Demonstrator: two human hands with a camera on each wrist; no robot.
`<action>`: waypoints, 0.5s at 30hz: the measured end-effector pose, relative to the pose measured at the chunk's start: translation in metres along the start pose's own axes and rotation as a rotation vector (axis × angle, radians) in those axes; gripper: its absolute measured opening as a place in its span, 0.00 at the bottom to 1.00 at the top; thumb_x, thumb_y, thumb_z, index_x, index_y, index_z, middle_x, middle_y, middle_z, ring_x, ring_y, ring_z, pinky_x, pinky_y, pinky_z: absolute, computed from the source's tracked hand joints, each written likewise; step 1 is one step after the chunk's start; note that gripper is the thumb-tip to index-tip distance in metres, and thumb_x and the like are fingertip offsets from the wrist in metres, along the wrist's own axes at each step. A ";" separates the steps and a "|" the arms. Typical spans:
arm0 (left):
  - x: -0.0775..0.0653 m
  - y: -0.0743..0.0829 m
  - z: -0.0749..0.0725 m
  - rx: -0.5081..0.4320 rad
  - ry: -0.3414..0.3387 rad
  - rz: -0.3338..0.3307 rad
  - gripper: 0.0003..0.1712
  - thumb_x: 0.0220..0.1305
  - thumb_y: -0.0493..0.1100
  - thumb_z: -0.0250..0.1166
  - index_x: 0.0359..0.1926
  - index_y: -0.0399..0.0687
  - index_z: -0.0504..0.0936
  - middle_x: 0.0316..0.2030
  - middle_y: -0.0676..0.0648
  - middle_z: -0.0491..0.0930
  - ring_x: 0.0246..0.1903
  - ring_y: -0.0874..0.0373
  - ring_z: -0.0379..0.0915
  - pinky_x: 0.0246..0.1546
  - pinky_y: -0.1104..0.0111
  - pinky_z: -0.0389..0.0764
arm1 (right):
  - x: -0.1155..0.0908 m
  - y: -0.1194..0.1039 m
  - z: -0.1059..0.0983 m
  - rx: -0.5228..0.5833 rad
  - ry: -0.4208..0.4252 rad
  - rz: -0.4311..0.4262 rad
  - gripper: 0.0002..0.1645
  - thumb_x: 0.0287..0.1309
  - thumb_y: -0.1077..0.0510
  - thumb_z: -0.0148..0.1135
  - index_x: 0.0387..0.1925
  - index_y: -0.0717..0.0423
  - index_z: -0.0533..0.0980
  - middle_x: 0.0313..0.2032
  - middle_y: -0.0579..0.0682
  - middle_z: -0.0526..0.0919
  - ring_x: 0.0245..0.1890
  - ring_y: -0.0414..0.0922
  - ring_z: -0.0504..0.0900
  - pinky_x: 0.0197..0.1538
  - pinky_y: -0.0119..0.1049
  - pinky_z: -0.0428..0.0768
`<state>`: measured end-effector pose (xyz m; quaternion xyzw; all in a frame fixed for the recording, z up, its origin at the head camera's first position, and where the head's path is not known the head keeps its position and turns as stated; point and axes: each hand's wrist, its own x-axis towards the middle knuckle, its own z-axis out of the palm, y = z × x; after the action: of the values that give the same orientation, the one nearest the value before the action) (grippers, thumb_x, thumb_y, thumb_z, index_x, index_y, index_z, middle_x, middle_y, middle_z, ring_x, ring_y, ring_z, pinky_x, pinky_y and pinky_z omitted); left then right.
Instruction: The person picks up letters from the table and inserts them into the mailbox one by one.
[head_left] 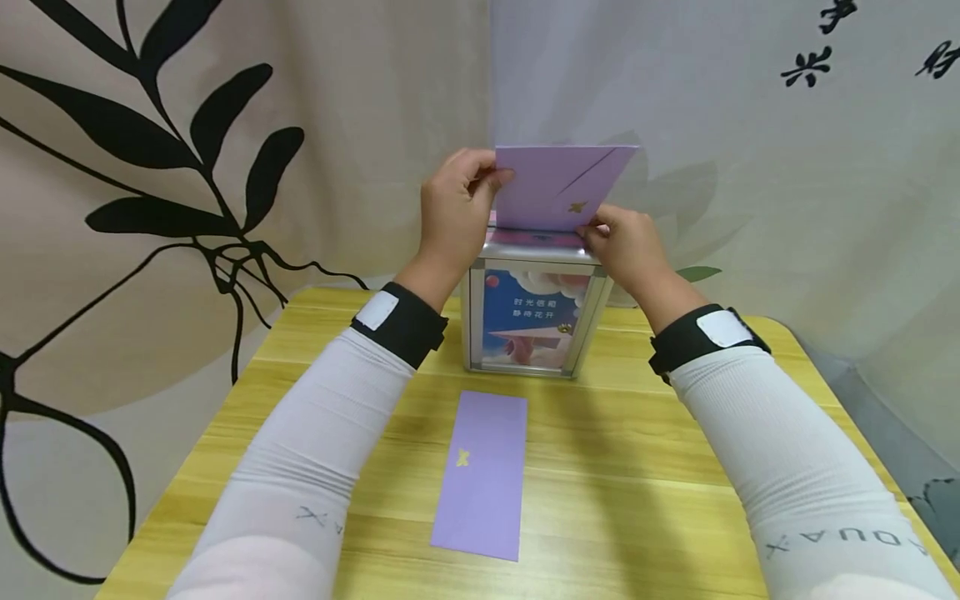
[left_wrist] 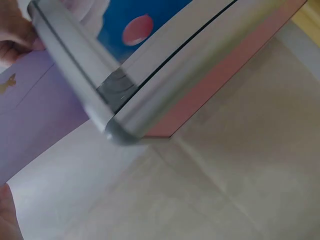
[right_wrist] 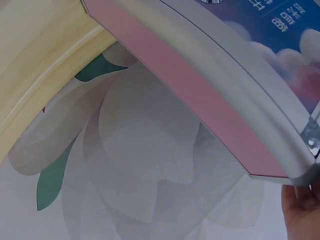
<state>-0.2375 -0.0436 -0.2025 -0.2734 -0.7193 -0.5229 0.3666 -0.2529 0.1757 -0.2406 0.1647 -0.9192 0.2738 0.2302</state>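
A purple envelope (head_left: 558, 187) with a small gold emblem stands upright over the top of a metal-framed box (head_left: 536, 317), its lower edge right at the lid. My left hand (head_left: 459, 204) pinches the envelope's left edge between thumb and fingers. Down at the lower right corner of the envelope, my right hand (head_left: 626, 248) pinches it close to the lid. The left wrist view shows the envelope (left_wrist: 40, 110) running behind the box's corner. In the right wrist view only part of my right hand (right_wrist: 302, 210) shows, below the box's corner.
A second purple envelope (head_left: 483, 475) with a gold emblem lies flat on the wooden table (head_left: 637, 500) in front of the box. Behind the table hangs a light curtain (head_left: 390, 108) printed with dark leaves and characters.
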 end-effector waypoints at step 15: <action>-0.005 -0.025 0.014 0.047 -0.047 -0.126 0.11 0.62 0.37 0.65 0.38 0.30 0.83 0.36 0.38 0.81 0.37 0.51 0.77 0.41 0.73 0.76 | 0.001 -0.019 -0.015 0.095 0.098 0.075 0.12 0.67 0.60 0.57 0.48 0.60 0.77 0.47 0.59 0.84 0.52 0.53 0.79 0.58 0.47 0.74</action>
<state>-0.2573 -0.0383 -0.2228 -0.2312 -0.7556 -0.5212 0.3225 -0.2404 0.1692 -0.2211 0.1271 -0.8983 0.3332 0.2566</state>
